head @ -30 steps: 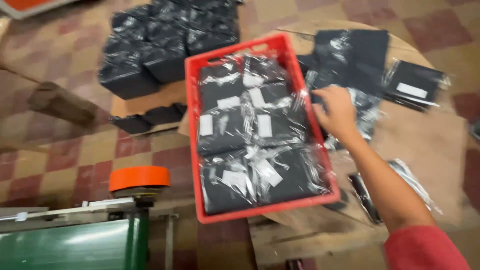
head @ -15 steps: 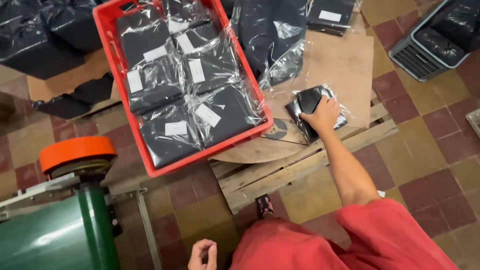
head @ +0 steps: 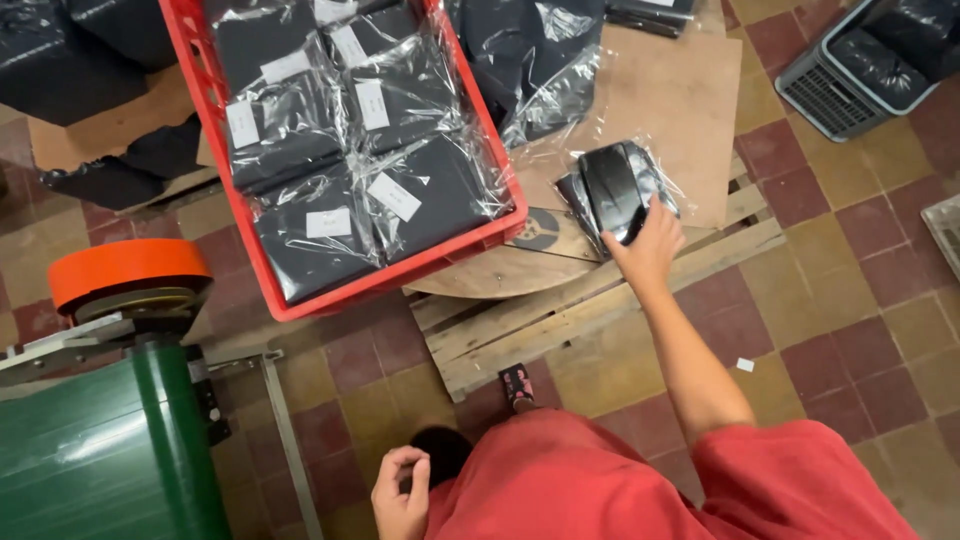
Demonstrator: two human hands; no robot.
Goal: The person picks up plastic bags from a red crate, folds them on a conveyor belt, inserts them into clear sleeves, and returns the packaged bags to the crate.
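Hands: right hand (head: pixel 648 240), arm stretched forward and away from the body, fingers closed over the near end of a black garment pack (head: pixel 615 190) in clear film; left hand (head: pixel 400 492), low by the lap against the red clothing, fingers loosely curled, holding nothing that can be made out. The two hands are well apart. Item held: the pack lies ahead and to the right of the person, on a brown cardboard sheet (head: pixel 680 100) laid over a wooden pallet (head: pixel 560 310); its near end is gathered and slightly lifted under the fingers, its long axis runs roughly away from the person, tilting a little to the left at the far end. The right hand is on it; the left is far off and on the opposite side of the body. Adjacent stock: a red plastic crate (head: pixel 500 215) stands just to the left of the pack, partly on a round wooden board, filled with flat black packs in film, each with a white label. More loose packs (head: pixel 530 60) lie beyond the crate's right wall. Other fixtures: a grey slatted basket (head: pixel 830 95) with dark bundles at far right on the tiled floor; a green machine body (head: pixel 100 450) with an orange roll (head: pixel 125 270) at near left.
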